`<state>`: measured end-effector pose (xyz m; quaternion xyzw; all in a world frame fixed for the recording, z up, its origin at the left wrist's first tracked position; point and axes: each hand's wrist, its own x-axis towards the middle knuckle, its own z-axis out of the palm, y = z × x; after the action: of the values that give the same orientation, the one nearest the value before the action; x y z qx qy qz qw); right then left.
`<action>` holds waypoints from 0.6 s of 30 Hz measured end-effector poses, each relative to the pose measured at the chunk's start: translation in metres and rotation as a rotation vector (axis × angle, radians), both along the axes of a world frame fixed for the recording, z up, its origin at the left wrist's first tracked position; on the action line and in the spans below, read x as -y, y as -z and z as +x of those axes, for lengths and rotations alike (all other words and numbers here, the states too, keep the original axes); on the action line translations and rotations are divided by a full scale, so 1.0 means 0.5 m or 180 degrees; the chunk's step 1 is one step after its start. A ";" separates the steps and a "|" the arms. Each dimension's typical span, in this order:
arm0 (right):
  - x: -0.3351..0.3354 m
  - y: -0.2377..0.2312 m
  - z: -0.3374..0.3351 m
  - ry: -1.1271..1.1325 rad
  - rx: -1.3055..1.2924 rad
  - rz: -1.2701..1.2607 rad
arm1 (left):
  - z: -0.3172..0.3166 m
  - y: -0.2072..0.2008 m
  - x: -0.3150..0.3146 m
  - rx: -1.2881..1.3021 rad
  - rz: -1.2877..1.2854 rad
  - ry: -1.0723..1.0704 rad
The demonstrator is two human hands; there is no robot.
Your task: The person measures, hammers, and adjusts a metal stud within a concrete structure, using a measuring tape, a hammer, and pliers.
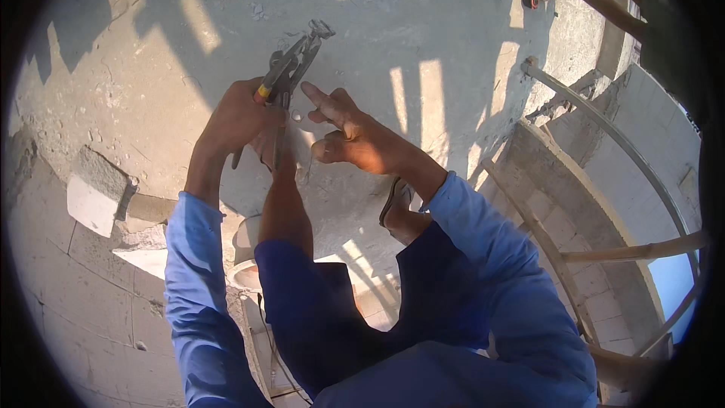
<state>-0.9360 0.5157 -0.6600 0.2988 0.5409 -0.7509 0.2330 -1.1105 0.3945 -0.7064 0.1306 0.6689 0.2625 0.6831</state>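
Note:
My left hand (pixel 240 115) is closed round a dark metal hand tool (pixel 304 59) with long arms and a jagged head at its far end. A yellow and red band shows on a part by my fingers, and thin dark legs stick out below the fist. I cannot make out whether this is one tool or a few held together. Just to the right, my right hand (pixel 349 134) is empty, its index finger pointing at the tool and its thumb apart. The two hands are over my bare leg and the concrete floor.
Concrete floor (pixel 362 23) carries strips of sunlight and small debris. Broken pale blocks (pixel 94 204) lie at left by a block wall (pixel 83 287). A curved metal pipe (pixel 604 121) and wooden poles (pixel 634 249) stand at right. Another person's legs (pixel 596 0) are at upper right.

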 end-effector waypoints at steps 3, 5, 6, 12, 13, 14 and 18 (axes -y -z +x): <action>-0.163 0.047 0.130 -0.1456 0.0274 0.1217 | -0.017 0.082 -0.090 -0.0123 0.0077 0.0127; -0.310 0.061 0.255 -0.1772 0.1057 0.1282 | 0.000 0.128 -0.162 -0.0507 0.0028 0.0450; -0.388 0.075 0.345 -0.1930 0.0916 0.1516 | -0.010 0.158 -0.195 -0.0822 -0.0234 0.0789; -0.686 0.145 0.819 0.0213 0.2707 0.3008 | -0.004 0.214 -0.433 -0.1664 0.0128 0.2306; -0.715 0.163 0.876 0.1156 0.2803 0.3300 | 0.004 0.194 -0.482 -0.1792 0.0099 0.2622; -0.755 0.164 0.929 0.2098 0.2829 0.3397 | 0.030 0.187 -0.541 -0.1936 0.0127 0.2908; -0.904 0.102 1.042 0.5052 0.0670 0.4282 | 0.085 0.147 -0.759 -0.2515 0.0732 0.3890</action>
<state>-0.4151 0.9675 -0.7108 0.7002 0.4726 -0.2024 -0.4954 -1.0679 0.7742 -0.7798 0.6357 0.6413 -0.1631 0.3976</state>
